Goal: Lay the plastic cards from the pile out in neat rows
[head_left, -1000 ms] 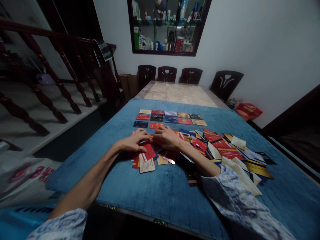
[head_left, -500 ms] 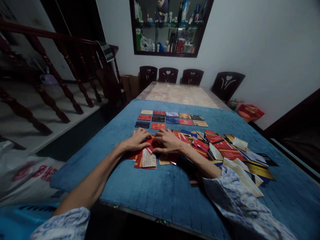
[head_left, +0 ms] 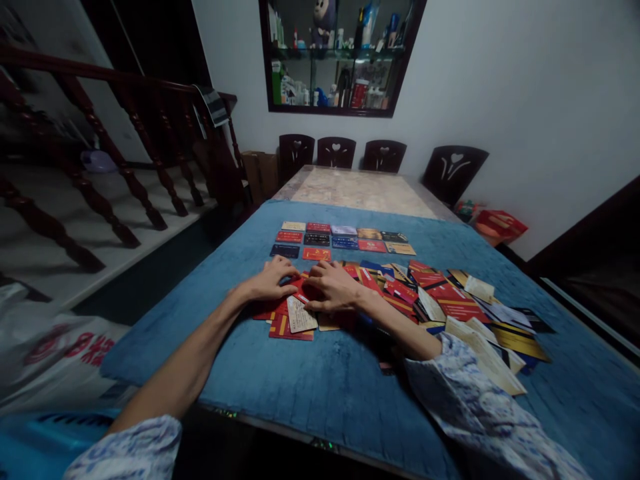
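Both hands meet over the near left end of a spread of cards and paper sleeves. My left hand (head_left: 273, 279) has its thumb and fingers closed on the left side of a red card sleeve (head_left: 302, 288). From the other side, my right hand (head_left: 334, 287) curls around the same sleeve, its palm and fingertips partly hiding it. A pale printed slip (head_left: 301, 316) lies tilted just below, on top of red-and-gold sleeves (head_left: 280, 325). Beyond the hands, bank-style cards lie in neat rows, with an orange-red card (head_left: 317, 254) closest to my fingers.
A loose heap of sleeves and papers (head_left: 455, 300) spreads to the right, beside and under my right forearm. The blue cloth (head_left: 240, 353) covers the near part of the table. Dark chairs (head_left: 337, 152) stand at the far end; a white plastic bag (head_left: 65, 347) is at the left.
The pale slip has turned a little and shifted slightly right. Both hands stay close together at the red sleeve, with only small finger movements.
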`<action>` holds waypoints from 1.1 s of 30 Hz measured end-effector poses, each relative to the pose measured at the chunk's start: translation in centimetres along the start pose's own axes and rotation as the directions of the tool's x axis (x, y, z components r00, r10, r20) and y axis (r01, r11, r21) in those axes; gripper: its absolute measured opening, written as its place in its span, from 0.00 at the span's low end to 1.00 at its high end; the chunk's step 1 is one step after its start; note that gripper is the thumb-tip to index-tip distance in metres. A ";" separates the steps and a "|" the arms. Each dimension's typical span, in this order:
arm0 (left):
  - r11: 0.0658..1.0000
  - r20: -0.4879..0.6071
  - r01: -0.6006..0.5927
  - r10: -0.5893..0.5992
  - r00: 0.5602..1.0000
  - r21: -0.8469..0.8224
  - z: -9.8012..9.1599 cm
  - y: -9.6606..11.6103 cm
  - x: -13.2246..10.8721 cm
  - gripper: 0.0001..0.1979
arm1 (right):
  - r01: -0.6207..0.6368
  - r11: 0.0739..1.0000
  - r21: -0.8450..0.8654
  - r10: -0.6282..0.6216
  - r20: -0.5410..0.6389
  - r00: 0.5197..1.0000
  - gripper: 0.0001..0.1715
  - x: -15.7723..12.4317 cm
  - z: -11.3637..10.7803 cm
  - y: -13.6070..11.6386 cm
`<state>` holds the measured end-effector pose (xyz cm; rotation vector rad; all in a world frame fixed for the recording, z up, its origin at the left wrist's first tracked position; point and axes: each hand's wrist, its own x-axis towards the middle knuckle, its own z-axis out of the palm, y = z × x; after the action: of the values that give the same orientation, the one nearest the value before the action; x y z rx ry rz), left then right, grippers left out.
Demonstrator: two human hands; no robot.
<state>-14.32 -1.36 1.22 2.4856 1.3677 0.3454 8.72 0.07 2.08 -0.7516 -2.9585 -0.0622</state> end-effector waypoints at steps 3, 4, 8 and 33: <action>0.998 0.039 -0.033 0.035 0.999 -0.057 -0.4 -0.8 -0.1 0.20 | 0.013 1.000 0.006 -0.013 -0.017 1.000 0.26 -0.1 -0.2 0.1; 0.997 0.047 -0.041 0.044 0.998 -0.069 -0.5 -1.0 -0.1 0.22 | 0.017 1.000 0.007 -0.016 -0.017 1.000 0.25 -0.1 -0.3 0.1; 0.996 0.060 -0.036 0.041 0.997 -0.080 -0.7 -1.2 -0.2 0.22 | 0.027 1.000 0.010 -0.027 -0.017 0.999 0.23 -0.2 -0.7 0.2; 0.986 -0.252 -0.054 0.013 0.968 -0.159 0.5 -1.3 0.5 0.09 | -0.070 0.995 0.067 0.081 -0.177 0.981 0.14 -0.3 -0.3 2.7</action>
<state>-14.85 -0.32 0.30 2.3925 1.3271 0.7707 10.32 2.26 2.37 -0.8038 -2.7459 -0.0330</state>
